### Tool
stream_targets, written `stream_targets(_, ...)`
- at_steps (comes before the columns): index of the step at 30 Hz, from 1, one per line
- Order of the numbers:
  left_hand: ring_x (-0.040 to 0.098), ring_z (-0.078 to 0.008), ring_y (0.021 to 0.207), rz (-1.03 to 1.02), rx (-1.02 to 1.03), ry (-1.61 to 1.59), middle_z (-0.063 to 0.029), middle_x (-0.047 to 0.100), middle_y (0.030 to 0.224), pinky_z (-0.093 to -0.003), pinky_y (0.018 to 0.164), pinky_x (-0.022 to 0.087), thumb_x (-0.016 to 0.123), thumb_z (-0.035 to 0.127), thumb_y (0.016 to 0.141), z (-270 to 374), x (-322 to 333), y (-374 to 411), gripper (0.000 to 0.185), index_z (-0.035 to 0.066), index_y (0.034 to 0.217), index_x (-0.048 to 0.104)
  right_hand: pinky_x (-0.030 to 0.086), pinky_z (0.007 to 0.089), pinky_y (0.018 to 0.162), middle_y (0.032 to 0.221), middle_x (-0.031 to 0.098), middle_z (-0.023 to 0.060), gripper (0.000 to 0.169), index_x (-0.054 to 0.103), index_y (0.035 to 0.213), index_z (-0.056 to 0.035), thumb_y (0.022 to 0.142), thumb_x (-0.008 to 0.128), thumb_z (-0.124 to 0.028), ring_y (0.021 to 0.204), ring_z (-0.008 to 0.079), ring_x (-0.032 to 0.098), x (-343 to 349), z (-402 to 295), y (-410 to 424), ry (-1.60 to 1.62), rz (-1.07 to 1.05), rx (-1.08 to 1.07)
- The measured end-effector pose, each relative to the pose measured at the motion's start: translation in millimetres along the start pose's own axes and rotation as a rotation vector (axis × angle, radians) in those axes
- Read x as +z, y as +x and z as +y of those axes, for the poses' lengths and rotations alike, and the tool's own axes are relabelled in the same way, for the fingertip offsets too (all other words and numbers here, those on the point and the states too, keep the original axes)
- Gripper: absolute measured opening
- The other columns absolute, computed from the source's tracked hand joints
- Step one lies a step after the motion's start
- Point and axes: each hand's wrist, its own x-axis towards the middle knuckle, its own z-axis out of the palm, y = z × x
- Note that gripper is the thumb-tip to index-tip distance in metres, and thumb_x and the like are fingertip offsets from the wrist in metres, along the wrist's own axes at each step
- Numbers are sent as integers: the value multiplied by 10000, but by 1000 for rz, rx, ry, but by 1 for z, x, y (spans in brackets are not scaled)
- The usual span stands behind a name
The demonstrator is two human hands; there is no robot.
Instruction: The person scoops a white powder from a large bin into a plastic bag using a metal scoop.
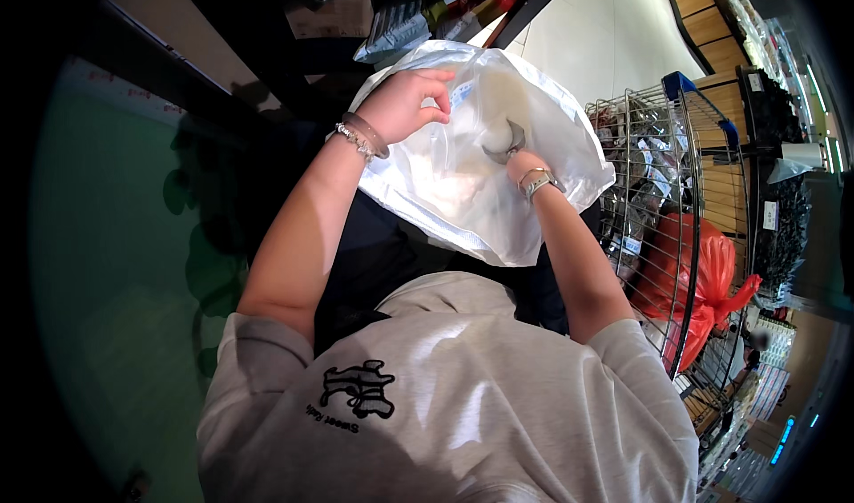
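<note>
A large white sack (580, 136) stands with its mouth wide in front of my lap. Inside it are thin clear plastic and pale contents, too blurred to name exactly. My right hand (526, 165) is down in the sack, gripping a metal scoop (495, 153) by its handle end. Over the sack's left side hangs my left hand (410, 103), its fingers bent beside the clear plastic film (448, 136). Whether those fingers pinch the film I cannot tell. A bracelet and a dark band circle the left wrist; a watch is on the right.
Close on the right is a wire shopping cart (690, 149) with packaged goods and a knotted red plastic bag (694, 263). Dark shelving with packets (397, 29) stands beyond the sack. Wooden store displays (707, 19) line the far right. Pale floor tiles (607, 29) show behind the sack.
</note>
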Motion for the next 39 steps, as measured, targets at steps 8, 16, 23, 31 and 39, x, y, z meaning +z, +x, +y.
stream_targets(8, 537, -286, 969, -14, 71, 35, -166, 534, 1133, -316, 813, 423, 635, 41, 687, 0, -2, -4, 81, 38, 728, 565, 417, 407, 831, 981, 555, 282, 402, 560, 956, 82, 845, 433, -283, 960, 401, 522, -13, -5, -34, -7, -158, -169)
stream_targets(16, 559, -275, 914, -15, 148, 56, -159, 537, 1127, -310, 788, 432, 597, 21, 718, 1, 3, 1, 53, 35, 736, 549, 453, 382, 603, 778, 581, 207, 335, 492, 951, 68, 857, 454, -252, 698, 318, 579, 38, 27, -21, 351, 12, -46)
stream_targets(23, 495, -286, 1062, -105, 0, 68, -141, 494, 1202, -318, 881, 392, 607, 26, 716, -4, 4, -3, 67, 34, 741, 545, 323, 255, 366, 583, 425, 6, 203, 424, 826, -22, 866, 462, -216, 398, 98, 386, 35, 27, -47, 730, -22, -120)
stream_targets(31, 512, -275, 1036, -103, 12, 110, -125, 510, 1188, -319, 875, 396, 606, 31, 717, 0, 6, -3, 63, 33, 739, 547, 373, 259, 471, 642, 450, 32, 186, 432, 930, 6, 876, 482, -164, 516, 106, 418, -5, 29, -123, 1019, 6, -241)
stream_targets(39, 582, -241, 782, -48, 131, 153, -101, 540, 1146, -306, 724, 453, 602, 78, 734, -2, 9, -3, 51, 55, 750, 559, 330, 194, 434, 636, 415, -25, 194, 414, 1011, -19, 899, 451, -173, 489, 39, 377, -15, 32, -169, 1082, 73, -364)
